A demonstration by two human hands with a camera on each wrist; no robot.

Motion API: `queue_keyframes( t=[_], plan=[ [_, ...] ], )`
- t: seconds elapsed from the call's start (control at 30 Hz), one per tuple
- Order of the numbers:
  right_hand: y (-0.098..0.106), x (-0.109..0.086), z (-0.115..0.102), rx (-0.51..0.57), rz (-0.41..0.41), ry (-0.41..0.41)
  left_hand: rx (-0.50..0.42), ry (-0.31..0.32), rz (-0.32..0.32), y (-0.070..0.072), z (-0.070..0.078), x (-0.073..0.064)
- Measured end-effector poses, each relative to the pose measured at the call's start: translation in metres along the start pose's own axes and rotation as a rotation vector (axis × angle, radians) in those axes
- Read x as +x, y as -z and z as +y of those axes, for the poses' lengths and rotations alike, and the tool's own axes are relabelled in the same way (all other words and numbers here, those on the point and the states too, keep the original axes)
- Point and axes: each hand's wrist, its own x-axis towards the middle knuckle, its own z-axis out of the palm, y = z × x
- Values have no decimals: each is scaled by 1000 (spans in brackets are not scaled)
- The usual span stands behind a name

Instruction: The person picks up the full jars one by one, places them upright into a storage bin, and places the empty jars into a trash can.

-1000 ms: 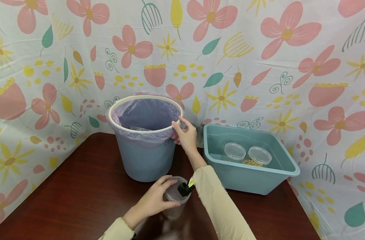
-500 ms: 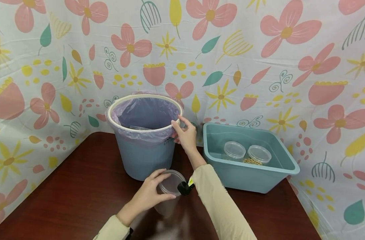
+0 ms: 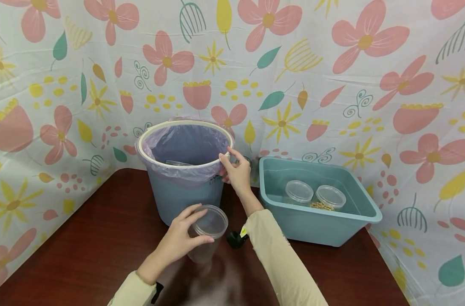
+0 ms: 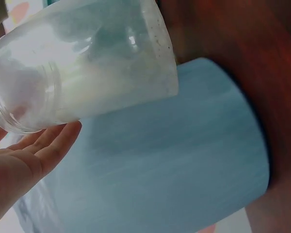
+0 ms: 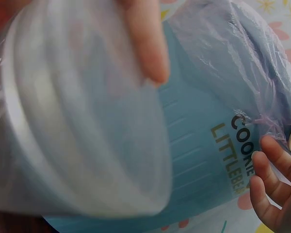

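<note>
My left hand (image 3: 171, 242) grips a clear plastic jar (image 3: 212, 223) by its upper side, above the table in front of the bin. The left wrist view shows the jar (image 4: 102, 68) close up, with fingers under its neck; its walls look cloudy. At the bin's right side, my right hand (image 3: 238, 172) pinches the cream rim ring (image 3: 186, 166) between thumb and fingers. This ring lies over a lilac bag (image 3: 167, 173) lining the blue bin (image 3: 184, 202). In the right wrist view, the blurred jar (image 5: 121, 126) covers much of the bin.
A teal tub (image 3: 316, 231) stands right of the bin, with two lidded clear jars inside, the left jar (image 3: 299, 192) and the right jar (image 3: 331, 197). Pale yellow bean-like pieces (image 3: 322, 206) show in the right one. A clear item (image 3: 177, 163) lies inside the bin.
My left hand has lifted the jar and carried it up and left, out from beside the right forearm and nearer the bin. The right hand stays at the rim.
</note>
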Motion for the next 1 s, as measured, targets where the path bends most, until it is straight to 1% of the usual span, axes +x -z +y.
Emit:
queue_keyframes(
  t=[0.17,0.4,0.5,0.6,0.73,0.93,1.0],
  plan=[
    [0,0,0,-10,2,4,27,-50,38,12,3,5],
    [0,1,1,-16,4,-3,43,-64,63,34,13,13],
    [0,1,0,-9,0,-9,55,-68,88,43,17,16],
    [0,1,-1,2,-7,-19,63,-66,129,53,21,20],
    [0,-1,-5,10,-20,-34,64,-85,193,64,26,27],
    [0,-9,-24,-8,-5,-39,55,-132,271,77,35,39],
    [-1,-11,-27,-3,-8,-45,54,-140,292,81,38,42]
  ],
)
